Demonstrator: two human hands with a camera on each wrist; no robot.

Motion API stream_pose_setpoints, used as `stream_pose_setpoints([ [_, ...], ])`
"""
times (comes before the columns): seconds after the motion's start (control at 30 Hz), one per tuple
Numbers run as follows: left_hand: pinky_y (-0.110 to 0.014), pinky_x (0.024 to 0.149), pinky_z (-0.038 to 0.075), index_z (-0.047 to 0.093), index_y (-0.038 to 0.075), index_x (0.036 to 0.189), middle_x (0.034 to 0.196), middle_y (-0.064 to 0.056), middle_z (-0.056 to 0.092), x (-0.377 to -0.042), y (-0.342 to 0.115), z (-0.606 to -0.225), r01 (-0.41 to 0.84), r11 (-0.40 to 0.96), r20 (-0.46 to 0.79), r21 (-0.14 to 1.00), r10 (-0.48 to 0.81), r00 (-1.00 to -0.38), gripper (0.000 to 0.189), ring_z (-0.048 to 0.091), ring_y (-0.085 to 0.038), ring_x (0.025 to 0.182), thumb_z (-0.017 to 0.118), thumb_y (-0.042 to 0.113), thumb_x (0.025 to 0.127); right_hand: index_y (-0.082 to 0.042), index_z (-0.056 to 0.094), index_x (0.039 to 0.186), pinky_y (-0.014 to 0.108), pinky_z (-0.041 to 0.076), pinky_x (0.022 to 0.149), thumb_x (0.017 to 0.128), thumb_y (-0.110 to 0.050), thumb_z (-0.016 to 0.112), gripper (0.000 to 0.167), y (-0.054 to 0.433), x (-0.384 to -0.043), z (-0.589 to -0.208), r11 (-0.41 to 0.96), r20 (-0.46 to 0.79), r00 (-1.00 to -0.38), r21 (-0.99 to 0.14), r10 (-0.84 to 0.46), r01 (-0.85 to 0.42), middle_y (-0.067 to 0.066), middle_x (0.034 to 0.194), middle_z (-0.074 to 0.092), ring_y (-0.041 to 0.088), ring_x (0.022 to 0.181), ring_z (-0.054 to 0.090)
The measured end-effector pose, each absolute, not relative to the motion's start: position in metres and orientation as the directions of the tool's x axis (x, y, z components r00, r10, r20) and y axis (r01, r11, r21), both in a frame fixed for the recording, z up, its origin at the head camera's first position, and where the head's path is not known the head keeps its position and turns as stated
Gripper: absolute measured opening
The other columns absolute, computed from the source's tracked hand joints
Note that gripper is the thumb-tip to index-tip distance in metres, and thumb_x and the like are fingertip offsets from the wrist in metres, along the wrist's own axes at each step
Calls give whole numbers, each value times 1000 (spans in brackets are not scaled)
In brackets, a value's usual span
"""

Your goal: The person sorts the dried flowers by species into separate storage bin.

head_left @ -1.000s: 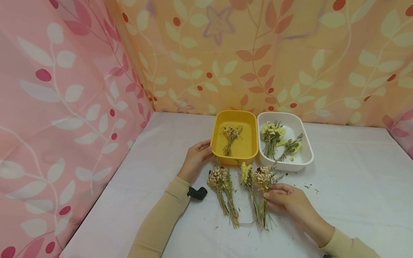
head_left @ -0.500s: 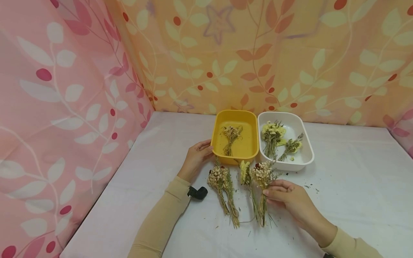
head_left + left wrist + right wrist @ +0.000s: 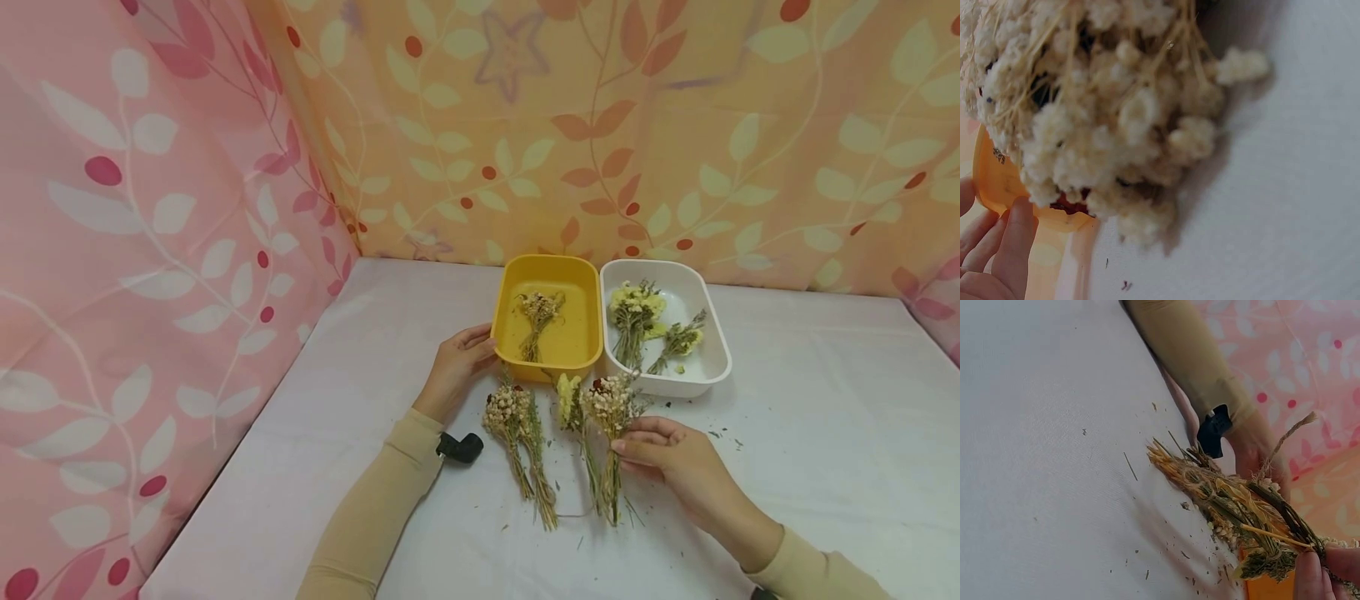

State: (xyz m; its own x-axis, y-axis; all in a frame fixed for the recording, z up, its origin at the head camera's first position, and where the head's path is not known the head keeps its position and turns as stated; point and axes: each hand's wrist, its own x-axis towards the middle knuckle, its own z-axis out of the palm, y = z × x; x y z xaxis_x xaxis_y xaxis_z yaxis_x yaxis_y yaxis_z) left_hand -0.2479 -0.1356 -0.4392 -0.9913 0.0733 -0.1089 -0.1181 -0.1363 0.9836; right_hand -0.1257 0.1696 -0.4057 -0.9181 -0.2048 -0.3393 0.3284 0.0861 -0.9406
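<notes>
My right hand (image 3: pixel 671 458) pinches a bunch of dried cream flowers (image 3: pixel 609 403) by its stems, between thumb and fingers. In the right wrist view, its twine-tied stems (image 3: pixel 1222 497) point away from the fingertips. My left hand (image 3: pixel 455 371) touches the front left corner of the yellow container (image 3: pixel 546 367) with extended fingers. One cream bunch (image 3: pixel 536 308) lies inside that container. Beside the held bunch is a yellow-flowered bunch (image 3: pixel 568 402). Further left, cream bunches (image 3: pixel 510 410) lie on the table, and their blooms (image 3: pixel 1122 125) fill much of the left wrist view.
A white container (image 3: pixel 705 367) stands against the yellow one's right side, with yellow-flowered bunches (image 3: pixel 636 312) in it. Plant crumbs (image 3: pixel 716 433) are scattered over the white tablecloth (image 3: pixel 817 433). Patterned cloth (image 3: pixel 600 125) hangs behind and to the left.
The right hand has raised the cream bunch slightly and shifted it a little left. The yellow-flowered bunch beside it has also shifted a little. The left hand stays at the yellow container.
</notes>
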Motion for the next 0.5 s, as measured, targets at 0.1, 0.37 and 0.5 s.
stream_pose_setpoints([
  [0.1, -34, 101, 56, 49, -1, 144, 145, -22, 53, -247, -135, -438, -118, -134, -110, 984, 70, -991, 48, 56, -37, 131, 62, 10, 99, 9, 51, 129, 27, 63, 84, 91, -11, 71, 47, 170, -126, -405, 85, -329, -923, -944, -201, 318, -9, 92, 75, 7, 87, 73],
  [0.37, -33, 100, 57, 50, -1, 144, 144, -22, 54, -247, -135, -439, -116, -131, -108, 985, 71, -992, 48, 56, -37, 130, 62, 10, 99, 8, 49, 130, 25, 62, 83, 93, -12, 70, 48, 173, -129, -400, 105, -315, -933, -948, -172, 300, -11, 91, 73, 4, 88, 72],
  [0.5, -35, 102, 56, 50, -1, 144, 144, -22, 54, -248, -134, -439, -114, -126, -106, 985, 67, -992, 48, 56, -37, 130, 62, 10, 99, 11, 46, 133, 24, 62, 83, 94, -12, 69, 51, 175, -130, -394, 108, -292, -937, -955, -192, 275, -12, 93, 73, 3, 89, 72],
])
